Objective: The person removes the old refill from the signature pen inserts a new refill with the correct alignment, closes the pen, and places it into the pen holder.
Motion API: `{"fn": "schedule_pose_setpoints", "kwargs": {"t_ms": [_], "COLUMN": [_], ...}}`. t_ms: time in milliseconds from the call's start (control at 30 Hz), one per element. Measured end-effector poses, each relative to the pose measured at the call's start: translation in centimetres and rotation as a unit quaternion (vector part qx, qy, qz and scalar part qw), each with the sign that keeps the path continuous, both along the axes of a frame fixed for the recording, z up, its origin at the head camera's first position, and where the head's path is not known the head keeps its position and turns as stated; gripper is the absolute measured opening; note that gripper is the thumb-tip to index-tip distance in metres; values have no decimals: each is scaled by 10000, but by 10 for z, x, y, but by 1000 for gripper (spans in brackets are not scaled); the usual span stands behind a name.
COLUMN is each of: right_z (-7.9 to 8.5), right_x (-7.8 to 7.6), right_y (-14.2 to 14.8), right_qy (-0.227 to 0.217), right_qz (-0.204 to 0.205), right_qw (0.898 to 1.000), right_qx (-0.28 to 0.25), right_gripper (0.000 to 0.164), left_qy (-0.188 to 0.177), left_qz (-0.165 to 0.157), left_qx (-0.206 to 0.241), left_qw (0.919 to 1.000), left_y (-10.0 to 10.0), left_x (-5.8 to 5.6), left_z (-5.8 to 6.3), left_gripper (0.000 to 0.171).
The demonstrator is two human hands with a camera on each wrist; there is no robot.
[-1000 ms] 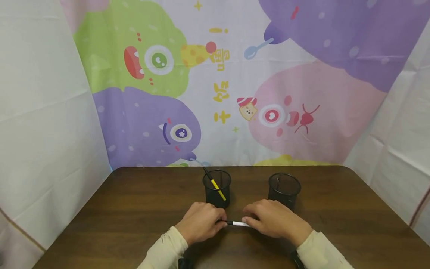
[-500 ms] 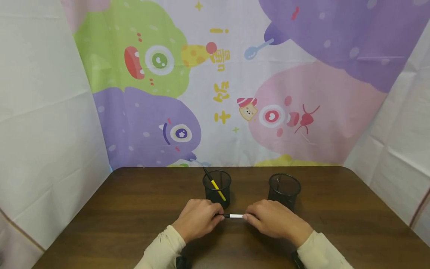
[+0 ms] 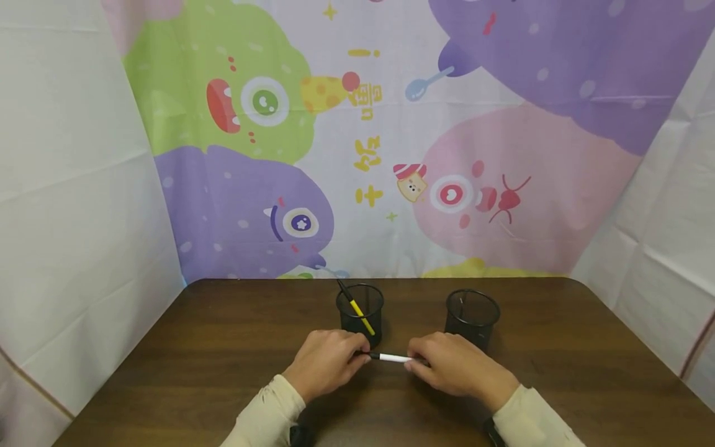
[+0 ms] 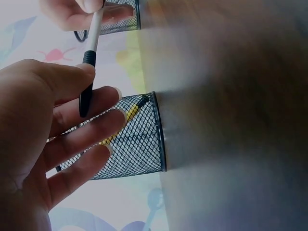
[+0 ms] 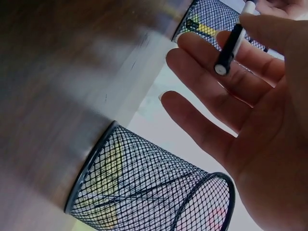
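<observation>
A white pen (image 3: 393, 358) with black ends lies crosswise between both hands, held above the table. My left hand (image 3: 329, 360) pinches its black pointed end between thumb and index finger; the other fingers are loosely spread in the left wrist view. At the other end, my right hand (image 3: 455, 363) pinches the pen between thumb and fingers, and a black butt with a pale round face (image 5: 221, 70) sticks out past them. Behind the left hand stands a black mesh pen cup (image 3: 349, 324) with a yellow-and-black pen (image 3: 362, 315) leaning in it.
A second black mesh pen cup (image 3: 469, 326) stands behind the right hand; no pen shows in it. Both cups are on a dark brown wooden table (image 3: 223, 329). A cartoon-printed cloth (image 3: 368, 242) hangs behind, with white cloth on both sides.
My left hand has moved slightly forward and left, and the pen has risen in view with it. The right hand stays almost in place. Both cups are unmoved.
</observation>
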State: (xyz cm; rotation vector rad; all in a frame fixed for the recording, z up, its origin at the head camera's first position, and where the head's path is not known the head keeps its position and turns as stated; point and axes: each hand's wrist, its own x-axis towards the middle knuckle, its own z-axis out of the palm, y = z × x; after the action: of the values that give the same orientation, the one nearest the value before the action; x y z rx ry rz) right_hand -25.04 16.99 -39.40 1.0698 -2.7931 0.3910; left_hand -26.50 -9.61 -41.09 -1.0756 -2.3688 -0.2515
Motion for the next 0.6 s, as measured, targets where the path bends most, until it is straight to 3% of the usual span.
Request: {"fn": "schedule_pose_setpoints", "kwargs": {"t_ms": [600], "right_z": [-3], "right_x": [0], "right_y": [-4], "right_qy": [1210], "right_qz": [-75], "right_qw": [9925], "right_qx": [-178], "right_gripper": [13], "left_qy": [-34], "left_qz": [-24], "left_qx": [96], "left_qw": [9999], "left_y": [-2], "left_x": [-2], "left_z": [0], "left_gripper": [15]}}
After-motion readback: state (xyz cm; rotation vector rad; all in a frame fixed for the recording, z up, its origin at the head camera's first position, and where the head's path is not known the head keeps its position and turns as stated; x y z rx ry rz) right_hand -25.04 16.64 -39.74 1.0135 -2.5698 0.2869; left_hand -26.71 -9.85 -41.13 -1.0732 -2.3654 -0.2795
